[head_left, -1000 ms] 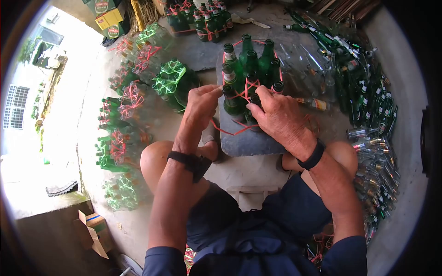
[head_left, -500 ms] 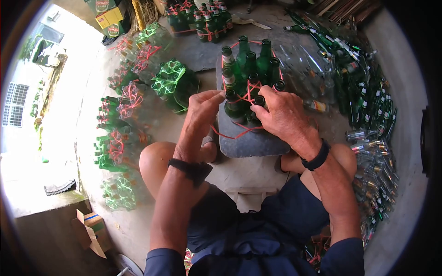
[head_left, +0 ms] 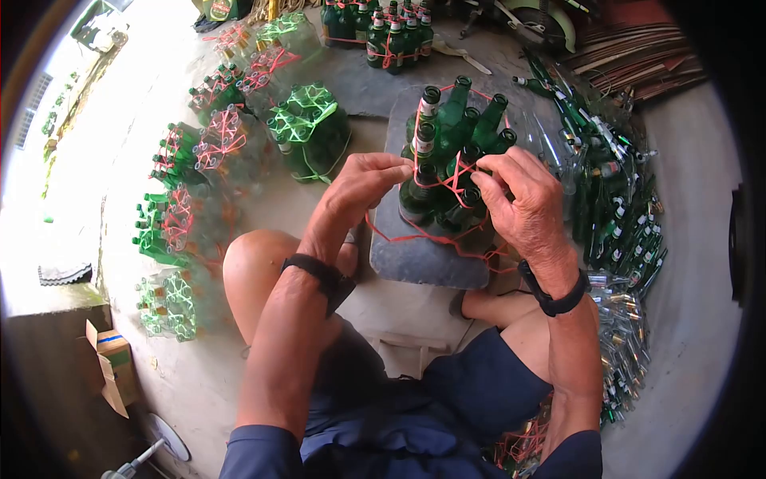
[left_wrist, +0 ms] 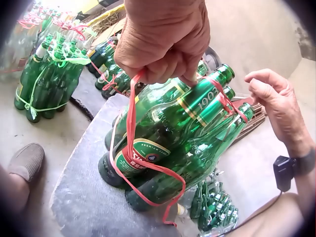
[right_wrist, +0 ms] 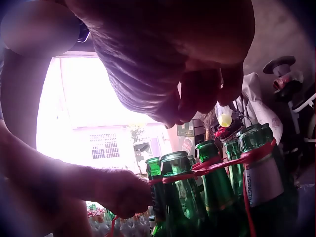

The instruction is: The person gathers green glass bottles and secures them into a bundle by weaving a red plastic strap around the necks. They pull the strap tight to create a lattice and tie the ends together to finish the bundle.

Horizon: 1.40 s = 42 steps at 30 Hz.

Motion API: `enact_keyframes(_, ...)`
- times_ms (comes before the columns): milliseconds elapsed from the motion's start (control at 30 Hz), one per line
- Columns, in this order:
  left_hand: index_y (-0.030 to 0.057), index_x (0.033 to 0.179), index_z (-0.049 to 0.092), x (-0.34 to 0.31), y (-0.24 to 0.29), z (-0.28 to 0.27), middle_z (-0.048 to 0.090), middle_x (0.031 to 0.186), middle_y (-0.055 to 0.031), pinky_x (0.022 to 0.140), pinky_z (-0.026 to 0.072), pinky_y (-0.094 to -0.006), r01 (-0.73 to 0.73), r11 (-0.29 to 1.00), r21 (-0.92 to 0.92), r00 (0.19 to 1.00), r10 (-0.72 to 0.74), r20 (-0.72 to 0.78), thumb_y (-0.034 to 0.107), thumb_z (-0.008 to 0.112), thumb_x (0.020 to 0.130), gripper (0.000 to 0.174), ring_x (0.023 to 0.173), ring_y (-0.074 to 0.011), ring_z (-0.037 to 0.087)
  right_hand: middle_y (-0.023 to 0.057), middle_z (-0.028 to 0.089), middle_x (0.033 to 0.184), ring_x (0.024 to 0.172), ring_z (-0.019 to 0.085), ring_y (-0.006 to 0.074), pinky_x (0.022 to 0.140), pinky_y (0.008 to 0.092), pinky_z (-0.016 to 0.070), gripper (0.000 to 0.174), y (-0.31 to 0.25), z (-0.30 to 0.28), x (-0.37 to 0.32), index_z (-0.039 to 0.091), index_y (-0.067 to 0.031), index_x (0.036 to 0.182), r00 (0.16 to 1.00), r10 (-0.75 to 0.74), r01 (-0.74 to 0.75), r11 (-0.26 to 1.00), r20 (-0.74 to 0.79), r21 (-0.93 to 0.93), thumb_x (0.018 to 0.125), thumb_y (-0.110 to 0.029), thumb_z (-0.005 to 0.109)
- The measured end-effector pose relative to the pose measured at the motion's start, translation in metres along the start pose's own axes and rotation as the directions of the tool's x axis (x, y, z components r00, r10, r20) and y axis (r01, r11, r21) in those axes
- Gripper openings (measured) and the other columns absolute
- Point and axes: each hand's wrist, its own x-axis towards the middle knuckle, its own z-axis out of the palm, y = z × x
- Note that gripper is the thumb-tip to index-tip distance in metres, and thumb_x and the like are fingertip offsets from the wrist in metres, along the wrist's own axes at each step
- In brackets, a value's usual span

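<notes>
Fingers: red ribbon (left_wrist: 132, 118) is gripped by curled fingers of left hand (left_wrist: 165, 39); fingers of right hand (head_left: 525, 203) are bent near bottle tops, but if ribbon is pinched there cannot be told.
Table: grey top (head_left: 431, 265) is seen under green bottles (head_left: 456, 112), which are grouped and looped with red ribbon.
Left side: bundle with green ribbon (head_left: 307, 128) is placed on floor.
Far: more tied bottles (head_left: 395, 41) are seen.

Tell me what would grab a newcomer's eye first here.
Probably the green bottles bound in red twine, on the grey slab between left hand and right hand. Next, the heap of loose bottles on the floor at right, then the bright green twine left of the slab.
</notes>
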Motion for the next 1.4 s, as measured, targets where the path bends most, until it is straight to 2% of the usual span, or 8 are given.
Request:
enact_keyframes(133, 0.0011, 0.115, 0.083, 0.007, -0.01, 0.0, 0.072, 0.09, 0.0056, 0.067, 0.0447, -0.0245, -0.083, 0.996, 0.023, 0.996, 0.083, -0.023, 0.022, 0.075, 0.101, 0.026, 0.077, -0.003, 0.057, 0.0052, 0.066, 0.096, 0.099, 0.063, 0.0288, 0.09, 0.0424, 0.0484, 0.015, 0.0, 0.012, 0.025, 0.074, -0.0079, 0.098, 0.981, -0.182, 0.187, 0.978, 0.06, -0.088, 0.084, -0.003, 0.076)
enact_keyframes(200, -0.0012, 0.116, 0.082, 0.009, -0.014, 0.0, 0.076, 0.099, 0.002, 0.079, 0.0498, -0.0252, -0.115, 0.993, -0.003, 0.993, 0.115, 0.003, 0.022, 0.076, 0.1, 0.029, 0.088, -0.0058, 0.063, 0.0053, 0.067, 0.096, 0.099, 0.063, 0.0288, 0.09, 0.0424, 0.0485, 0.017, 0.01, 0.023, 0.03, 0.075, -0.0084, 0.098, 0.969, -0.21, 0.222, 0.971, 0.133, -0.085, 0.083, -0.002, 0.076)
enact_keyframes(300, -0.0011, 0.115, 0.083, 0.015, -0.021, 0.001, 0.077, 0.1, 0.0008, 0.081, 0.0503, -0.0249, -0.118, 0.992, -0.044, 0.993, 0.119, 0.01, 0.023, 0.078, 0.099, 0.03, 0.089, -0.0068, 0.064, 0.0046, 0.067, 0.096, 0.099, 0.063, 0.0283, 0.092, 0.0428, 0.0485, 0.02, 0.021, 0.037, 0.035, 0.076, -0.0102, 0.099, 0.938, -0.234, 0.266, 0.959, 0.255, -0.099, 0.081, -0.003, 0.076)
enact_keyframes(467, -0.0033, 0.11, 0.083, 0.012, -0.008, 0.008, 0.078, 0.095, -0.0028, 0.078, 0.0533, -0.028, -0.083, 0.997, 0.0, 0.995, 0.083, -0.063, 0.02, 0.081, 0.095, 0.028, 0.086, -0.0095, 0.066, 0.0119, 0.075, 0.087, 0.09, 0.072, 0.0337, 0.086, 0.0468, 0.0546, 0.015, 0.029, 0.055, 0.049, 0.079, -0.0115, 0.096, 0.89, -0.094, 0.042, 0.991, 0.446, 0.124, 0.088, -0.006, 0.067)
enact_keyframes(667, -0.0069, 0.105, 0.082, 0.023, -0.02, 0.015, 0.078, 0.089, -0.0052, 0.07, 0.0551, -0.0299, -0.092, 0.996, -0.014, 0.989, 0.09, -0.117, 0.016, 0.083, 0.095, 0.025, 0.08, -0.0107, 0.067, 0.016, 0.077, 0.09, 0.092, 0.074, 0.0373, 0.082, 0.0446, 0.0583, 0.025, 0.021, 0.05, 0.062, 0.079, -0.0099, 0.102, 0.791, 0.042, -0.162, 0.976, 0.61, 0.143, 0.088, -0.001, 0.06)
enact_keyframes(1000, -0.0052, 0.101, 0.083, 0.025, -0.018, 0.027, 0.075, 0.08, -0.0017, 0.057, 0.0492, -0.0278, -0.017, 0.999, -0.051, 0.98, 0.007, -0.198, 0.022, 0.085, 0.094, 0.028, 0.07, -0.0072, 0.062, 0.0148, 0.077, 0.09, 0.086, 0.075, 0.0294, 0.078, 0.0411, 0.0573, 0.024, 0.018, 0.038, 0.082, 0.079, -0.0088, 0.104, 0.601, 0.081, -0.322, 0.935, 0.795, 0.149, 0.089, 0.002, 0.063)
enact_keyframes(1267, -0.0047, 0.095, 0.083, 0.034, -0.023, 0.03, 0.073, 0.078, -0.0015, 0.056, 0.0474, -0.0292, -0.055, 0.998, -0.023, 0.979, 0.049, -0.199, 0.027, 0.086, 0.091, 0.033, 0.069, -0.0078, 0.06, 0.0189, 0.077, 0.094, 0.093, 0.072, 0.0421, 0.083, 0.0492, 0.0566, 0.017, 0.023, 0.052, 0.078, 0.075, -0.0082, 0.1, 0.661, 0.027, -0.06, 0.998, 0.75, 0.016, 0.088, -0.003, 0.063)
enact_keyframes(1400, -0.0033, 0.095, 0.084, 0.033, -0.018, 0.031, 0.072, 0.08, -0.0004, 0.057, 0.0456, -0.0304, -0.069, 0.997, -0.035, 0.982, 0.062, -0.18, 0.033, 0.087, 0.089, 0.037, 0.071, -0.0081, 0.058, 0.0176, 0.076, 0.098, 0.099, 0.069, 0.0412, 0.089, 0.0492, 0.0552, 0.015, 0.026, 0.048, 0.069, 0.074, -0.0091, 0.098, 0.726, -0.078, 0.099, 0.995, 0.683, 0.009, 0.088, -0.005, 0.065)
